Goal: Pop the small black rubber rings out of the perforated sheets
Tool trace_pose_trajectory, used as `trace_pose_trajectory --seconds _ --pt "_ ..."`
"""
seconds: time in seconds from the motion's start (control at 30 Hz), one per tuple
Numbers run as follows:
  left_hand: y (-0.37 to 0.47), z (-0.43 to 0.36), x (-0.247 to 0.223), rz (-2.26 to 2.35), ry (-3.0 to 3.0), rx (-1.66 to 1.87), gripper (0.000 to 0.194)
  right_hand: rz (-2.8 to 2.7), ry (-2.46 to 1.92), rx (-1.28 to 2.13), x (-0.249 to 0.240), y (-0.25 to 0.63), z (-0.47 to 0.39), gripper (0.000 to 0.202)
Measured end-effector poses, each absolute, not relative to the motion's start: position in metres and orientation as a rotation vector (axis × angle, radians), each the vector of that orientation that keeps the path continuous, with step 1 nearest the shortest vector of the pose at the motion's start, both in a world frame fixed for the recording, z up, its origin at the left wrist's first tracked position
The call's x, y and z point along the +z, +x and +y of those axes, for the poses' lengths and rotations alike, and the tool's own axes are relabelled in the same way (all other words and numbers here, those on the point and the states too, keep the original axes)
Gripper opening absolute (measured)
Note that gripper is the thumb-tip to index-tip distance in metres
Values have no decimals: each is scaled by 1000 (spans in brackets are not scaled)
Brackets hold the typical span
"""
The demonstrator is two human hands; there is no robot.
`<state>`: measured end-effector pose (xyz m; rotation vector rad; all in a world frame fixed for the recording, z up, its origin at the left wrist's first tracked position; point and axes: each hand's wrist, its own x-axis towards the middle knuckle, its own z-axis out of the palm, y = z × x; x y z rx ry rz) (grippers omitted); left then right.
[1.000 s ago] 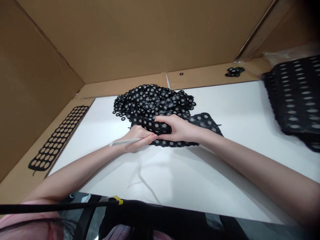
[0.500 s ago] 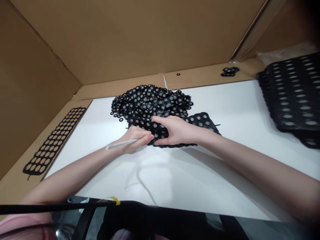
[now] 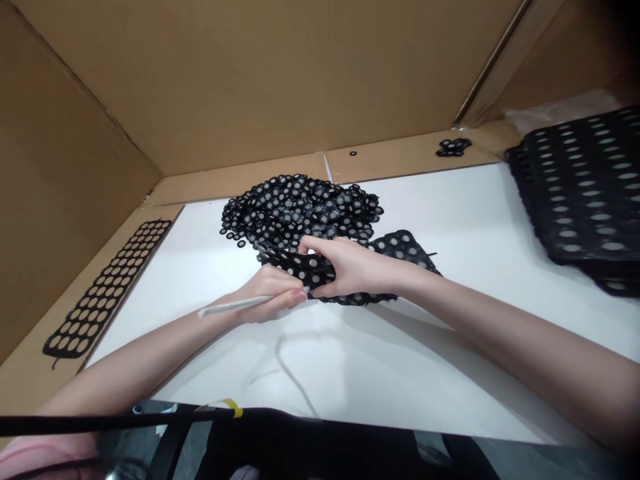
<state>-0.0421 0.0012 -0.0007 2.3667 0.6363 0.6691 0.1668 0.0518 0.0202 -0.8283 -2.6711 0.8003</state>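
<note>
In my left hand is a thin white stick-like tool, gripped like a pen, its tip end at the near edge of a black sheet with rows of round holes. My right hand grasps the middle of that sheet, thumb on the near edge and fingers over the far side, so part of the sheet bends up. The sheet's right end lies flat beyond my right wrist. Directly behind it is a heap of small black rings, touching or close to the sheet.
Another punched-out black sheet lies on the cardboard at the left. A stack of black perforated sheets stands at the right. A small ring cluster and one loose ring lie near the back cardboard wall.
My hands and the sheet sit slightly lower in view. The gap between my right thumb and fingers looks wider, and the sheet's left part is more raised.
</note>
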Motion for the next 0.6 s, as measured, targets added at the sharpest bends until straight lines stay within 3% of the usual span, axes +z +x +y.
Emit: trace_pose_trajectory --seconds 0.6 --pt "-40 2 10 827 2210 423 48 -2658 -776 820 21 167 51 50"
